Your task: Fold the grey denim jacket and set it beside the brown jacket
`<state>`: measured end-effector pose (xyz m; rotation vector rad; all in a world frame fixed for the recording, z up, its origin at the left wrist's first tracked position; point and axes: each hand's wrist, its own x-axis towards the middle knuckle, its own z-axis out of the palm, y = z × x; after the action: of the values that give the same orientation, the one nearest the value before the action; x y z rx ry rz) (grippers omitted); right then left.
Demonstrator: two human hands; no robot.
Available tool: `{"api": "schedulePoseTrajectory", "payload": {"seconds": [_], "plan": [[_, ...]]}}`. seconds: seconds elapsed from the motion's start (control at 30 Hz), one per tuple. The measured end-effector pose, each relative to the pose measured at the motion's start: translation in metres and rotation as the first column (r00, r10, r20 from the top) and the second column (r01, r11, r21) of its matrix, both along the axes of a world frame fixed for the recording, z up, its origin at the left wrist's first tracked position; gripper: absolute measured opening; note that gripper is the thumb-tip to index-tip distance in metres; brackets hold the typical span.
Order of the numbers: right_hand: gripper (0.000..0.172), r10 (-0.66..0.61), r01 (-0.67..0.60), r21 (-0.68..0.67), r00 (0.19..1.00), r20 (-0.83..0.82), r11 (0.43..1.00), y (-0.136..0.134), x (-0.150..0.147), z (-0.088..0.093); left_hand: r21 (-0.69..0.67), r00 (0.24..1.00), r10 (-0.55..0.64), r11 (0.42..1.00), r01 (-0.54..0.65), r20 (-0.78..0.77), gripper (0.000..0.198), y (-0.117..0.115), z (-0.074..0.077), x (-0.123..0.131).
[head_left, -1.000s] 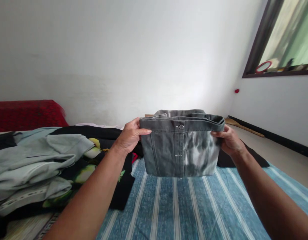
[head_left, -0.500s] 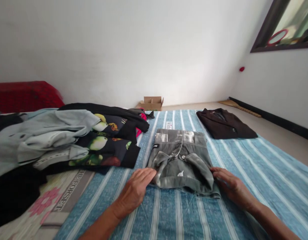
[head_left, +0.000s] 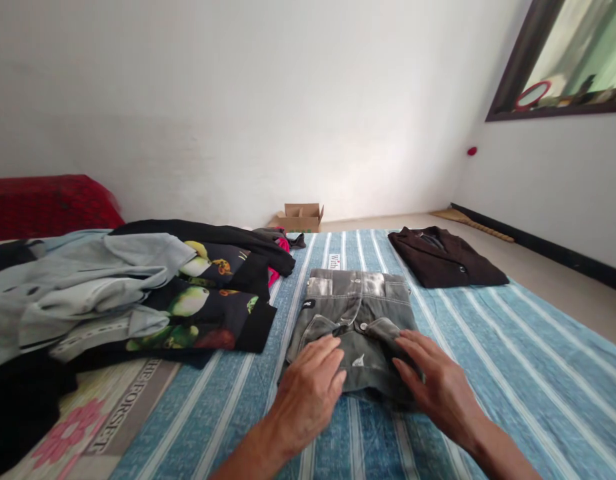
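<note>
A folded grey denim shirt [head_left: 361, 303] lies on the blue striped sheet [head_left: 333, 440], its collar toward me and its buttons facing up. My left hand [head_left: 313, 380] rests on the near left part of the shirt, fingers stretched out over the collar side. On the near right part lies my right hand [head_left: 433, 373], its fingers spread and the thumb apart. Both hands press or lie on the cloth without gripping it. Parts of the collar are hidden beneath them.
A heap of loose clothes [head_left: 103, 280], grey, black and fruit-printed, covers the left side. A folded dark brown garment [head_left: 445, 257] lies at the far right. Behind the bed's edge stand a cardboard box [head_left: 301, 217] and a red-covered object [head_left: 48, 207]. A window [head_left: 563, 60] is at upper right.
Both hands have moved inward from the shirt's side edges onto its top near the collar. The view has tilted slightly upward.
</note>
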<state>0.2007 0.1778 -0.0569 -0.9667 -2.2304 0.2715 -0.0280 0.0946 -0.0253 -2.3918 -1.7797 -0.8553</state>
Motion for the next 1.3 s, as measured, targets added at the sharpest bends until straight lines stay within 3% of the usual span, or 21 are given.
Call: {"api": "schedulePoseTrajectory", "payload": {"seconds": [0.23, 0.5, 0.67, 0.8, 0.97, 1.13, 1.3], "plan": [[0.031, -0.036, -0.001, 0.166, 0.975, 0.22, 0.986, -0.013, -0.015, -0.04, -0.184, 0.983, 0.037, 0.98, -0.07, -0.177, 0.025, -0.006, -0.026, 0.027], [0.033, -0.062, 0.003, 0.233, 0.967, 0.245, 0.973, -0.015, -0.015, -0.046, -0.226, 0.98, 0.149, 0.958, -0.176, -0.132, 0.019, 0.027, -0.009, 0.05], [0.029, -0.058, 0.014, 0.236, 0.982, 0.181, 0.972, -0.012, -0.015, -0.048, -0.254, 0.968, 0.182, 0.941, -0.223, -0.172, 0.02, 0.042, -0.01, 0.063], [0.025, -0.044, 0.021, 0.177, 0.991, 0.125, 0.984, -0.011, -0.016, -0.041, -0.286, 0.969, 0.181, 0.932, -0.224, -0.169, 0.02, 0.039, -0.019, 0.063], [0.024, -0.092, 0.073, 0.104, 0.977, 0.19, 0.992, -0.009, -0.023, -0.023, -0.311, 0.971, 0.152, 0.928, -0.204, -0.183, 0.039, 0.033, -0.033, 0.062], [0.015, -0.12, 0.104, 0.061, 0.903, 0.413, 0.993, -0.005, -0.032, -0.005, -0.382, 0.977, 0.124, 0.906, -0.183, -0.175, 0.047, 0.031, -0.032, 0.062], [0.019, -0.114, 0.132, -0.009, 0.887, 0.447, 0.991, 0.007, -0.043, 0.018, -0.417, 0.986, 0.111, 0.896, -0.154, -0.126, 0.048, 0.03, -0.031, 0.061]]}}
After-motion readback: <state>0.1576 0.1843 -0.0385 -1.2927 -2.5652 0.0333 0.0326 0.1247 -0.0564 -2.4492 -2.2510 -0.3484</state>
